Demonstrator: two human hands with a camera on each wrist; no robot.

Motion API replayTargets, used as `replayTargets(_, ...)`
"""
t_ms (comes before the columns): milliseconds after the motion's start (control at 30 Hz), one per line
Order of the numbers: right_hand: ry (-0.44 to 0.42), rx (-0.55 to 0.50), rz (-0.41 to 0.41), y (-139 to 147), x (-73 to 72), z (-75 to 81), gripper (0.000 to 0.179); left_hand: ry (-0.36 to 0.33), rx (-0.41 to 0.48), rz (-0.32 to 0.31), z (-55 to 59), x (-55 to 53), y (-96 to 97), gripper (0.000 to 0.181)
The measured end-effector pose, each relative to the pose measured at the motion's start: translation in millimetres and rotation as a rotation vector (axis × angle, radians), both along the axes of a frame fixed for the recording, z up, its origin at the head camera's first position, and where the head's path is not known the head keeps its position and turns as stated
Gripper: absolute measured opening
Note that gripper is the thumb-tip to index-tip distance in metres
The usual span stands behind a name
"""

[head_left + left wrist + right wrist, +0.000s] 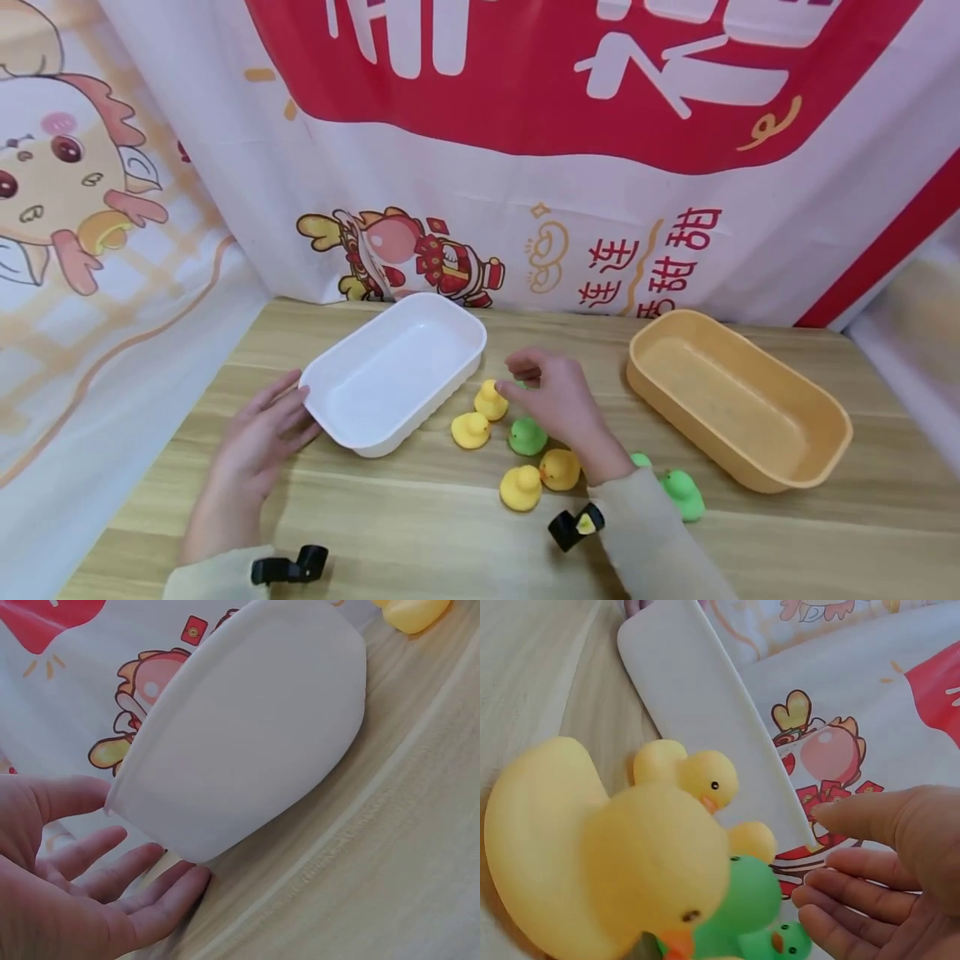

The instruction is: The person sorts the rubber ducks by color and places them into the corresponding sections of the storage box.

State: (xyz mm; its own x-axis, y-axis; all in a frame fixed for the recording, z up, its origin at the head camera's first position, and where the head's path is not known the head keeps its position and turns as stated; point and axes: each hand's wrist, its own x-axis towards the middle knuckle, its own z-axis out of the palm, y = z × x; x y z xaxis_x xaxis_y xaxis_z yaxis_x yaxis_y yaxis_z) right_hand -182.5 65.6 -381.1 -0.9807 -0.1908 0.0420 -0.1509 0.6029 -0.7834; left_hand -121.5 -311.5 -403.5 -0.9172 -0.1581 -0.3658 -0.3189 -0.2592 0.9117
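My left hand (262, 442) is at the near left end of a white plastic basin (397, 375), fingers loosely bent. In the left wrist view the thumb touches the rim and the fingertips are low against the basin's outer wall. My right hand (558, 400) hovers over a cluster of toy ducks with nothing in its grasp, fingers apart from the thumb in the right wrist view. Beneath and beside it are a yellow duck (491, 402), another yellow duck (470, 431) and a green duck (528, 437). Part of a further green duck is hidden behind the hand.
Nearer me lie a yellow duck (521, 489) and an orange-yellow duck (560, 471). Right of my forearm is a bright green duck (682, 497), with another partly covered. An orange basin (738, 400) stands on the right of the wooden table (390, 542). A printed cloth (525, 183) hangs behind.
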Motion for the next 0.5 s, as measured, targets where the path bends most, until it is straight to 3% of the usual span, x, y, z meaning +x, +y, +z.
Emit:
replayTargets(300,-0.024,-0.011,-0.022,-12,3.2,-4.3,0.036,0.004,-0.020,0.003,-5.3,0.7,-0.7,0.064)
replayTargets(500,-0.021,-0.041,-0.006,-18,3.9,-4.0,0.035,-0.020,0.020,0.019,-6.7,0.0,-2.1,0.051)
